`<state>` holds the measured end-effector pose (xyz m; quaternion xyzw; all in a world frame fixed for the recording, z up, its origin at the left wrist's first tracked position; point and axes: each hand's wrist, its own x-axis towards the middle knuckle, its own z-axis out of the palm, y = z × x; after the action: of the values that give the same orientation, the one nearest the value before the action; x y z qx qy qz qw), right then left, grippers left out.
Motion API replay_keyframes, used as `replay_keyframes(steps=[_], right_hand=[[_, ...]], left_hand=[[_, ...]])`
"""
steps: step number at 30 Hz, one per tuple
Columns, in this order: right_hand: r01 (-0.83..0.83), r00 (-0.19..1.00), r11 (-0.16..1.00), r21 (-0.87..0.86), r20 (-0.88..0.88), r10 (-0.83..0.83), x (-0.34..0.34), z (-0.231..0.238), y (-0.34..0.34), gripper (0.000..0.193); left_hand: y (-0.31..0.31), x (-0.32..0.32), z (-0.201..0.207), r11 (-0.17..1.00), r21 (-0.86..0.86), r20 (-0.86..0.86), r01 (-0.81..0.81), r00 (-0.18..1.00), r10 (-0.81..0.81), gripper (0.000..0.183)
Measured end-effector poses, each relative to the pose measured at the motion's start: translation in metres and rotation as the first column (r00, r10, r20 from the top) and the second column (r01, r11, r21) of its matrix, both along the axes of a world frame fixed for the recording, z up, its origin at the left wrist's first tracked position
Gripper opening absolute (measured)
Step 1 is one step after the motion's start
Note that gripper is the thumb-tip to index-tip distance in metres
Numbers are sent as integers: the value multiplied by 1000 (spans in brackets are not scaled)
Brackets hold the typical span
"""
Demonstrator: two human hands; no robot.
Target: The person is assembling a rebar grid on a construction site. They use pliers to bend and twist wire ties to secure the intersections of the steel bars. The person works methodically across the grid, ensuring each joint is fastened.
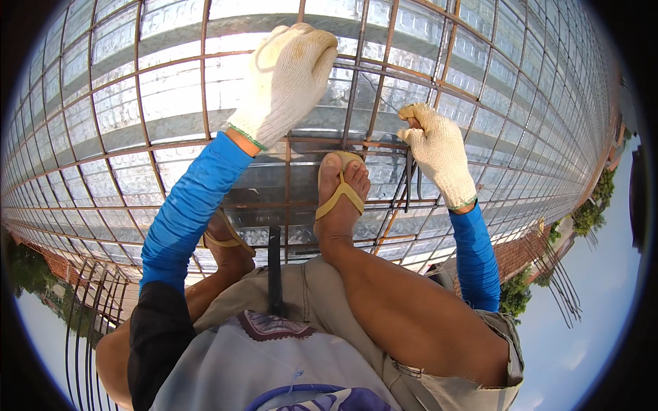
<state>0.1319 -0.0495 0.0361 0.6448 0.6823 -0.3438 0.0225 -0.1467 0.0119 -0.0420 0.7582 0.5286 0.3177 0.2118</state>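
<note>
My left hand, in a cream knitted work glove, is closed over a rusty steel reinforcing bar at the upper middle of the mesh. Its fingertips are hidden. To the right and nearer, my gloved right hand has its fingers curled around a dark tool that looks like pincers. The two slim handles hang below the palm, and the jaws are hidden. A thin tie wire runs from near the right fingertips toward the bars at the upper left.
Crossed reinforcing bars spread over ribbed, shiny metal decking. My feet, in yellow flip-flops, stand among the bars. Upright bars rise at the lower left, and more bar ends jut out at the right.
</note>
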Motion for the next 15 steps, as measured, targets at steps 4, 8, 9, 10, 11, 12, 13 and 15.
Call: replay_keyframes(steps=[4,8,9,10,11,12,13,15], right_hand=[[-52,997,996,74,-46,55,0,-29,10,29],[41,997,999,-6,-73,-41,-7,-40,18,32],[59,994,998,-18,-88,-61,-8,-42,19,32],[50,994,999,-11,-94,-51,-8,-44,17,31],[35,994,999,-3,-100,-35,-9,-44,16,31],[19,994,1000,5,-105,-18,-10,-45,14,30],[31,994,1000,7,-110,-30,-10,-44,14,30],[49,992,999,11,-120,-47,-10,-43,14,29]], left_hand=[[16,11,-10,995,-52,-123,80,989,-86,18],[29,17,-12,988,-72,-193,133,970,-145,22],[31,17,-15,980,-130,-216,148,961,-174,23],[32,16,-20,969,-187,-237,160,950,-203,24],[34,14,-24,956,-244,-257,165,939,-228,25],[38,12,-28,959,-202,-232,197,942,-242,24],[44,9,-32,961,-159,-208,226,944,-257,22],[47,8,-31,958,-141,-194,249,942,-274,21]])
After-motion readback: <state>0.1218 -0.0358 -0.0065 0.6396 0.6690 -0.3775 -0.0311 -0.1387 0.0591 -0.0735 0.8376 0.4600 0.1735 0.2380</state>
